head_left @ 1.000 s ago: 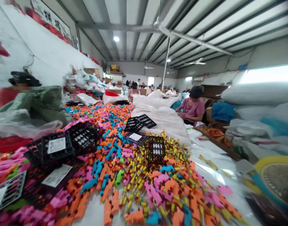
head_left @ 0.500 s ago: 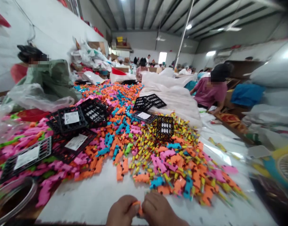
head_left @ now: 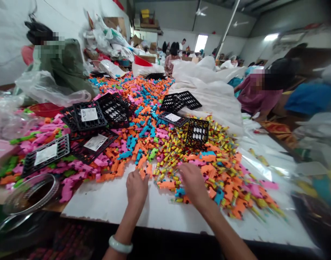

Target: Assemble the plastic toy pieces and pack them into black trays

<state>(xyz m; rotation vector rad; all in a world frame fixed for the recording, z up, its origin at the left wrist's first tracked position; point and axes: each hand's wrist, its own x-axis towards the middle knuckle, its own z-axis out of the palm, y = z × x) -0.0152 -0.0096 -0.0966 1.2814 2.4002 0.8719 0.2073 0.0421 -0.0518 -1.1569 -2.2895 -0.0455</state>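
Observation:
My left hand (head_left: 137, 186) reaches over the white tabletop (head_left: 100, 202), its fingers and thumb closed about an orange plastic toy car (head_left: 147, 171) with black wheels. A pale bangle circles that wrist. My right hand (head_left: 192, 180) is at the near side of a heap of small yellow tubes (head_left: 170, 153) with red ends. Its fingers are bent down among the tubes and toys, and their tips are blurred and partly hidden. Beside it lie a blue toy car (head_left: 179, 192) and another orange toy car (head_left: 166, 185).
Black plastic grid trays (head_left: 197, 133) with white labels rest on the heaps, several of them at left (head_left: 89, 115). A clear round container (head_left: 32, 195) stands at the left front edge. White sheeting (head_left: 205, 94) covers the far right. Co-workers sit left (head_left: 57, 68) and right (head_left: 260, 90).
My hands were together near the front edge around a small orange piece. They have parted and moved forward to the heap. The view has tilted downward.

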